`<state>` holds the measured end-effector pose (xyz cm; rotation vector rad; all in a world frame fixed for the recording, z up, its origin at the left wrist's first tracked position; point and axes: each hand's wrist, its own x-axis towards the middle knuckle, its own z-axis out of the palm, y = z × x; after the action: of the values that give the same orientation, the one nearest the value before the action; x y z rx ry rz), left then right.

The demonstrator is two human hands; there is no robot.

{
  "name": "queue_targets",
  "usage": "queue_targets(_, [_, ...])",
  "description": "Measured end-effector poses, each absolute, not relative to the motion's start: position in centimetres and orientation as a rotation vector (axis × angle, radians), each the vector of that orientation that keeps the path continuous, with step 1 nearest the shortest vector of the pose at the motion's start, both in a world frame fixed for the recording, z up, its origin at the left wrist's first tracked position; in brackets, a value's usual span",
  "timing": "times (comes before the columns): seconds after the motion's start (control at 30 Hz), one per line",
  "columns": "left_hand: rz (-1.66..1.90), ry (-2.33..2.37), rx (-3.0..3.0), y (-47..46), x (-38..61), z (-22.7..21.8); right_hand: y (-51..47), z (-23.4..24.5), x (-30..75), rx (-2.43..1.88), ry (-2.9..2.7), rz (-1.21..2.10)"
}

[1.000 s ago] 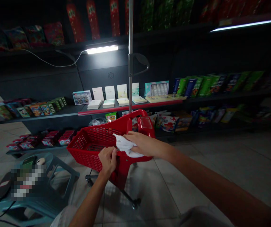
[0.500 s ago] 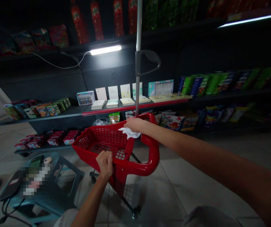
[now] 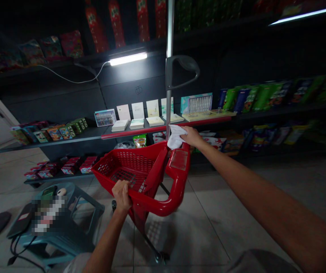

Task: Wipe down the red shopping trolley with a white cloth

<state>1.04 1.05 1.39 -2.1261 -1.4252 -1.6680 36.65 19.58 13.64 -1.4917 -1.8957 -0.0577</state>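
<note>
A red plastic shopping cart point(image 3: 151, 201) with a perforated basket stands in front of me. My left hand point(image 3: 122, 194) is closed around the basket's near rim, thumb on top. My right hand point(image 3: 190, 136) holds a white cloth point(image 3: 176, 137) at the far end of the red handle, close to the base of the metal pole point(image 3: 169, 38). Part of the cloth lies toward the pole; the fingers under it are partly hidden. A grey hook-shaped bracket point(image 3: 184, 72) sits higher on the pole. The basket holds nothing that I can make out.
Dark shelves point(image 3: 89, 133) with books, boxes and snack bags run behind the cart. A blue-grey stool point(image 3: 90, 206) at lower left carries a black device with cables point(image 3: 21, 223). A lit tube lamp point(image 3: 128, 58) hangs under the upper shelf.
My right hand and the cloth have moved right and up to the handle's far end, uncovering a flat panel there. The cart has tilted or turned slightly; my left hand keeps its grip.
</note>
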Motion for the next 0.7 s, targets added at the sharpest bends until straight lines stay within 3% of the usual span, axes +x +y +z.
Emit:
queue_targets(0.23, [-1.663, -1.489, -2.159, 1.1, 0.5, 1.6, 16.5, 12.0, 36.8, -1.488, -1.774, -0.086])
queue_targets(0.43, [-1.597, -1.534, -2.236, 2.0, -0.6, 1.5, 5.9, 10.6, 33.7, -1.211, -1.506, -0.022])
queue_targets(0.7, [-1.585, -1.617, -2.273, 2.8, -0.8, 1.8, -6.9, 11.1, 25.7, -0.890, -1.757, 0.111])
